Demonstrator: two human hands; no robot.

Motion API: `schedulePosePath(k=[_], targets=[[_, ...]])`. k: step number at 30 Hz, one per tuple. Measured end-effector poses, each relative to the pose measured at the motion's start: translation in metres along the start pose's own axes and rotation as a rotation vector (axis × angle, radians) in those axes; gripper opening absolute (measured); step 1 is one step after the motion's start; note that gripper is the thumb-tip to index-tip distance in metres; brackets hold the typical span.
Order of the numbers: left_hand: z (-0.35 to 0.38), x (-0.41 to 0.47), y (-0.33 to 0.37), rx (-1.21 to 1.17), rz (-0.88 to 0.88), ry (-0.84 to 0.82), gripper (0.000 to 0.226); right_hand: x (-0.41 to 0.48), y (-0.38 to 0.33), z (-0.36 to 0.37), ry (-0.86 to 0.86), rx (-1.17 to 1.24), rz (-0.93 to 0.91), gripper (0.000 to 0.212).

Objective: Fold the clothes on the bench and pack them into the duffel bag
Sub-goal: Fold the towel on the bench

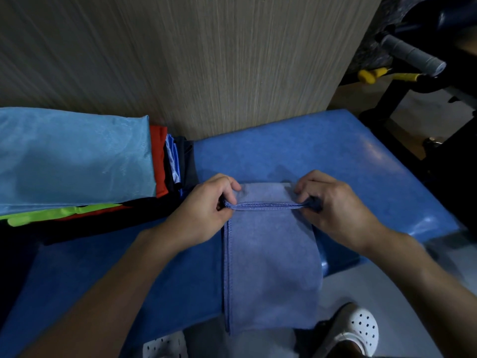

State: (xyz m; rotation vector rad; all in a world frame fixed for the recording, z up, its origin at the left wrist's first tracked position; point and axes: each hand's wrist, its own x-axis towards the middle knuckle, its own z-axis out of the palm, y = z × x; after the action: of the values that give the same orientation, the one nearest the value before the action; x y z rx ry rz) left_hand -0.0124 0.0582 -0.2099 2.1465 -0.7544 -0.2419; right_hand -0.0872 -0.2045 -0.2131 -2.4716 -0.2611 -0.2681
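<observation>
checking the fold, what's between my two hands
The stacked hemmed edges of the long blue-grey fabric towel, pinched by the left hand and right hand; head view.

Dim, soft picture with glare on the bench [366, 151], edges bowed.

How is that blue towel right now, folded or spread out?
Folded, in layers: the blue towel shows several stitched edges stacked where the left hand and right hand pinch it. Its near end hangs over the bench.

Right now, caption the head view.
Left hand and right hand pinch the edge of the blue towel on the bench beside stacked clothes.
</observation>
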Motion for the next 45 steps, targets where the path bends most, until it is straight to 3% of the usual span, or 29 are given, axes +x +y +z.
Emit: schedulePosePath(k=[5, 13, 15, 18, 23, 26, 29, 32, 35, 37, 40, 45], targets=[[0.003, 0.000, -0.005, 0.075, 0.059, -0.037, 0.040, -0.003, -0.004, -0.005, -0.069, -0.075, -0.007, 0.030], [0.001, 0.001, -0.009, 0.130, 0.141, -0.093, 0.029, -0.004, -0.005, -0.006, -0.140, -0.020, 0.005, 0.007], [-0.001, 0.000, -0.009, 0.155, 0.108, -0.132, 0.018, -0.004, -0.006, -0.004, -0.135, -0.024, 0.033, 0.020], [-0.001, -0.001, -0.004, 0.124, 0.037, -0.104, 0.027, -0.003, -0.005, 0.001, -0.093, -0.028, 0.083, 0.043], [0.004, -0.001, 0.000, 0.162, 0.023, -0.028, 0.019, -0.003, -0.006, 0.006, -0.070, -0.050, 0.168, 0.031], [0.004, -0.001, 0.002, 0.250, -0.108, -0.082, 0.068, -0.003, -0.004, 0.000, -0.146, -0.003, 0.249, 0.060], [0.004, 0.000, 0.006, 0.328, -0.158, -0.048, 0.060, -0.002, -0.005, -0.004, -0.180, 0.032, 0.318, 0.077], [0.002, 0.000, 0.015, 0.300, -0.194, -0.049, 0.039, 0.001, -0.005, -0.004, -0.187, 0.023, 0.273, 0.057], [0.003, -0.001, 0.018, 0.213, -0.243, -0.050, 0.037, 0.002, -0.008, -0.003, -0.166, 0.067, 0.272, 0.036], [0.005, -0.002, 0.020, 0.142, -0.223, 0.011, 0.041, 0.004, -0.012, -0.002, -0.090, 0.019, 0.258, 0.033], [0.005, -0.001, 0.020, 0.200, -0.055, 0.120, 0.052, 0.005, -0.017, 0.000, 0.070, -0.169, 0.112, 0.037], [-0.003, -0.005, 0.017, 0.294, 0.109, -0.032, 0.038, -0.007, -0.012, -0.009, -0.050, -0.226, -0.030, 0.040]])
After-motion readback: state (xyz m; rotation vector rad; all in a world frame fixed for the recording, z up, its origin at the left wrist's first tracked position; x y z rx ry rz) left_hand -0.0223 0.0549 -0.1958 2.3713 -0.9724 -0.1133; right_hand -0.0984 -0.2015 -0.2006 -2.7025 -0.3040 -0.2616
